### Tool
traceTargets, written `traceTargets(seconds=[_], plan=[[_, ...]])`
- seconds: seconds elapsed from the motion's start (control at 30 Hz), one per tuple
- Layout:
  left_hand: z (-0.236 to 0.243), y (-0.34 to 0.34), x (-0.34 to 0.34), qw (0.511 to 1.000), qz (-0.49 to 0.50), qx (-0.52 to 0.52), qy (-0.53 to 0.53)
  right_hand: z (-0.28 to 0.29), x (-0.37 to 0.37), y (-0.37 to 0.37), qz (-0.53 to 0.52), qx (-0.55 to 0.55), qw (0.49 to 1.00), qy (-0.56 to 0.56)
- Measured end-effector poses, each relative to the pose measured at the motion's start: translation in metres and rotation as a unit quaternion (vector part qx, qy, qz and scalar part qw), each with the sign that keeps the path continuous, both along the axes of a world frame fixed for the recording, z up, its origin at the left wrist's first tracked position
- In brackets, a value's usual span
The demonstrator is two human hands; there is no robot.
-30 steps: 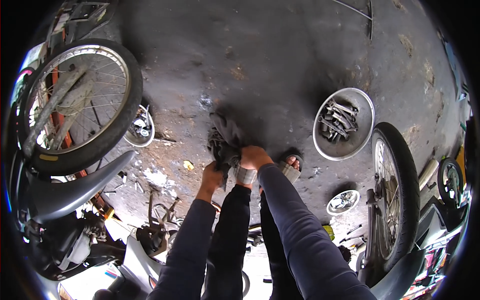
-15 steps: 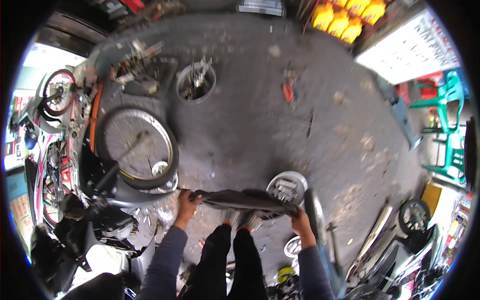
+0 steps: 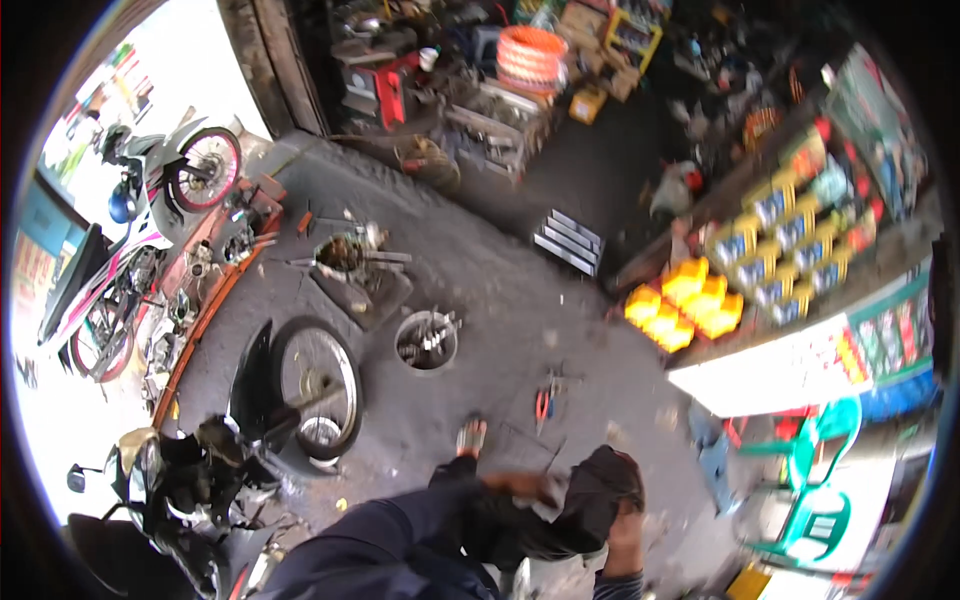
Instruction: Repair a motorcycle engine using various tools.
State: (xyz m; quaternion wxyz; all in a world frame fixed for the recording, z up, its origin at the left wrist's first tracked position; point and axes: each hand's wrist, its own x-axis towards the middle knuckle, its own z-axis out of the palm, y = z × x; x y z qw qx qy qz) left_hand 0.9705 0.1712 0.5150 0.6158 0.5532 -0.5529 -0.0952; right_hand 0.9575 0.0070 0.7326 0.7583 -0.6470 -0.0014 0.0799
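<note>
A dark, limp piece of cloth hangs bunched in front of me, right of the middle. My right hand grips its right side, fingers partly hidden behind the folds. From the left my left hand reaches across my body toward the cloth; motion smears its fingers, and I cannot tell whether it touches the cloth. Beyond my hands, red-handled pliers lie on the floor among thin tools.
A round tub of metal parts stands ahead. Left are a motorcycle front wheel and an orange-edged rack of parts. Yellow bottles and green plastic chairs are on the right. My sandalled foot is ahead of my left arm.
The cloth was stretched level between both hands; now it is bunched to the right. My left hand has crossed rightward. The view has swung up, showing more of the shop.
</note>
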Motion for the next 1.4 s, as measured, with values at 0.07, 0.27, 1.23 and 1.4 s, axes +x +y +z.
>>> traceTargets(seconds=[0.07, 0.27, 1.23, 1.4], plan=[[-0.004, -0.011, 0.065, 0.998, 0.057, 0.006, -0.032, 0.018, 0.098, 0.021, 0.083, -0.132, 0.985, -0.076], [0.026, 0.083, 0.207, 0.955, 0.296, 0.036, 0.012, 0.157, 0.22, 0.066, 0.334, -0.377, 0.826, -0.252], [0.166, 0.437, 0.542, 0.335, 0.92, 0.194, 0.058, -0.009, 0.74, 0.545, 0.525, -0.291, 0.454, -0.659], [0.155, 0.539, 0.611, 0.365, 0.919, 0.126, 0.078, -0.016, 0.788, 0.676, 0.462, -0.415, 0.259, -0.74]])
